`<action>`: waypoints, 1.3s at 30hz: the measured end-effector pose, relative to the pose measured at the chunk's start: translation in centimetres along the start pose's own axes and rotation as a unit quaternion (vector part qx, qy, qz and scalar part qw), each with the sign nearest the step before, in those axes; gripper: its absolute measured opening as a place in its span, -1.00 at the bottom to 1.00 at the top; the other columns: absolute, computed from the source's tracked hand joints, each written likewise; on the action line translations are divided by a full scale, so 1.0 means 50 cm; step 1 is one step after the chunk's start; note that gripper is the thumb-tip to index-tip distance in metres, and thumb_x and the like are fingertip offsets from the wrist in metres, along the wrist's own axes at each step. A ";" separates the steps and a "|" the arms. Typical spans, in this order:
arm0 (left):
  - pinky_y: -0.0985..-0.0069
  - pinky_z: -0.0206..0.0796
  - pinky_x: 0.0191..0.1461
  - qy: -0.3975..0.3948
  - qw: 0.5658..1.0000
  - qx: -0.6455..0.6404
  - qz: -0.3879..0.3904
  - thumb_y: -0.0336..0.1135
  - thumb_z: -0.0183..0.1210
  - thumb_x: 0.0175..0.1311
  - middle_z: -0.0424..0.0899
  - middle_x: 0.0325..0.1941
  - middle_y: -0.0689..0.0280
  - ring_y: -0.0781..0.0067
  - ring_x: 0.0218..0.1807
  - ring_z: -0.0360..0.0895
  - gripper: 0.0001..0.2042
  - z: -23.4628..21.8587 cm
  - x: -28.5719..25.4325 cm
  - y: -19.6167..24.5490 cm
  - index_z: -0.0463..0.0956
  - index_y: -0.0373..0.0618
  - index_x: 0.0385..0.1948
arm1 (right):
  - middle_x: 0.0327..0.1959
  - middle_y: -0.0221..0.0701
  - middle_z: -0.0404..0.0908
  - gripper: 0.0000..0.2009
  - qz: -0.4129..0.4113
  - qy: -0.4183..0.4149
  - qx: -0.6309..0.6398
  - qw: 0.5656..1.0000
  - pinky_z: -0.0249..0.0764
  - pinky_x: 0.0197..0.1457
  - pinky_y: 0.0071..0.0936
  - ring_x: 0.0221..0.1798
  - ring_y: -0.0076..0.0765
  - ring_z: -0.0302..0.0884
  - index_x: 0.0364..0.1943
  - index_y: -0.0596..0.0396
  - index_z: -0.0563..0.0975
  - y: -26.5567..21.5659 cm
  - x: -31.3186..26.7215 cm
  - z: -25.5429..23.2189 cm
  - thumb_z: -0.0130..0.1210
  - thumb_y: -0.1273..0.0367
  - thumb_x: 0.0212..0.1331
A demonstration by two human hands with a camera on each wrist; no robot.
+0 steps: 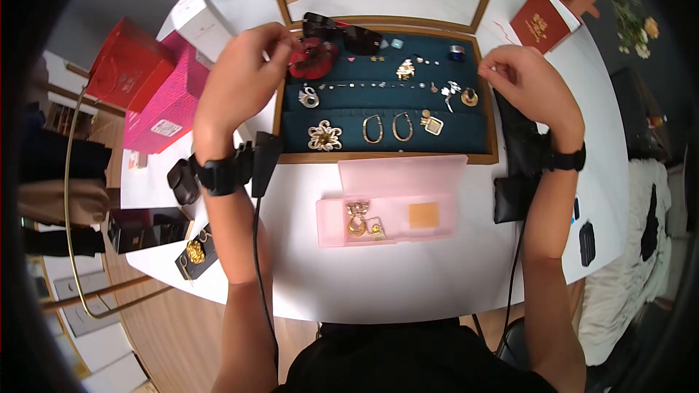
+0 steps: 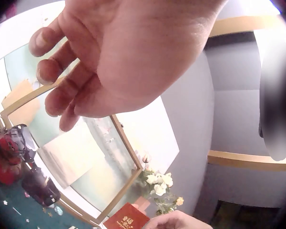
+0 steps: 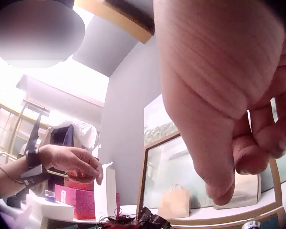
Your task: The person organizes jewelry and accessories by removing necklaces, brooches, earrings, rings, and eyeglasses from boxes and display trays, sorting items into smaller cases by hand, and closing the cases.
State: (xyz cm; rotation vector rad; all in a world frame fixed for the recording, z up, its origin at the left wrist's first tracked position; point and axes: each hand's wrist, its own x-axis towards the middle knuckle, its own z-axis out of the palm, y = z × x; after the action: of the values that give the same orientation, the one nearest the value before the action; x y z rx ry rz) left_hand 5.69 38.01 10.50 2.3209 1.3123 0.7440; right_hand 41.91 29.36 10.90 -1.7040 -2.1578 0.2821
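Observation:
My left hand (image 1: 244, 73) hovers over the left edge of a wooden display case (image 1: 386, 156), its loosely bent fingers around nothing visible. Close beside its fingertips are a dark red flower ornament (image 1: 313, 62) and black sunglasses (image 1: 362, 40). My right hand (image 1: 535, 91) hangs over the case's right side, fingers loosely curled and holding nothing visible. Nearest to it are a round gold earring (image 1: 470, 97) and a blue ring (image 1: 456, 52). On the case's dark green lining lie gold hoops (image 1: 373, 129), a flower brooch (image 1: 325, 135) and a square pendant (image 1: 432, 125).
In front of the case stands a pink box (image 1: 331, 225), lid raised, with gold jewellery inside. Red (image 1: 131, 65) and magenta (image 1: 164, 102) packages stand left, a red booklet (image 1: 542, 20) back right. Black pouches (image 1: 513, 200) lie under my right forearm.

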 end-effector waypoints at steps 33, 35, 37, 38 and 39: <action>0.37 0.48 -0.21 -0.085 0.977 0.178 -0.083 -0.15 0.45 -0.04 0.72 -0.47 0.21 0.24 -0.35 0.68 -0.81 0.066 0.012 -0.008 0.77 -0.01 -0.47 | -0.64 -0.39 0.37 -0.84 -0.004 0.033 0.035 0.999 0.28 -0.39 -0.33 -0.51 -0.30 0.33 -0.33 0.15 0.64 -0.036 -0.034 -0.054 0.22 0.33 0.18; 0.34 0.49 -0.22 -0.049 0.981 0.164 -0.089 -0.09 0.42 0.02 0.72 -0.49 0.19 0.21 -0.38 0.68 -0.76 0.048 0.014 -0.004 0.76 -0.06 -0.48 | -0.65 -0.39 0.37 -0.84 0.004 0.025 0.034 0.999 0.29 -0.39 -0.33 -0.51 -0.30 0.34 -0.33 0.14 0.64 -0.038 -0.030 -0.053 0.23 0.32 0.18; 0.32 0.50 -0.22 -0.017 0.985 0.146 -0.090 -0.03 0.40 0.08 0.72 -0.51 0.17 0.17 -0.41 0.69 -0.69 0.031 0.018 0.005 0.75 -0.12 -0.50 | -0.65 -0.39 0.37 -0.84 0.020 0.018 0.032 0.999 0.30 -0.38 -0.32 -0.50 -0.29 0.35 -0.33 0.13 0.64 -0.034 -0.029 -0.048 0.23 0.32 0.18; 0.35 0.48 -0.28 0.011 0.985 0.129 -0.112 -0.02 0.36 0.15 0.68 -0.60 0.15 0.21 -0.50 0.67 -0.64 0.025 0.018 0.013 0.72 -0.21 -0.54 | -0.65 -0.38 0.38 -0.83 -0.006 0.035 0.022 0.999 0.32 -0.38 -0.32 -0.50 -0.27 0.36 -0.33 0.12 0.63 -0.025 -0.028 -0.039 0.23 0.30 0.18; 0.38 0.47 -0.35 0.038 0.984 0.111 -0.132 -0.02 0.33 0.22 0.65 -0.68 0.13 0.24 -0.59 0.65 -0.57 0.024 0.017 0.017 0.69 -0.30 -0.58 | -0.65 -0.38 0.39 -0.83 -0.032 0.051 0.011 0.998 0.33 -0.37 -0.32 -0.50 -0.26 0.37 -0.33 0.11 0.63 -0.017 -0.028 -0.035 0.23 0.29 0.18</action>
State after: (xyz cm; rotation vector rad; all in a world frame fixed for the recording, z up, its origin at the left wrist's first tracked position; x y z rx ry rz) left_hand 7.35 38.27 10.25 2.2343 1.7759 0.6341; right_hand 42.13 27.67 12.60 -1.5974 -2.1224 0.1956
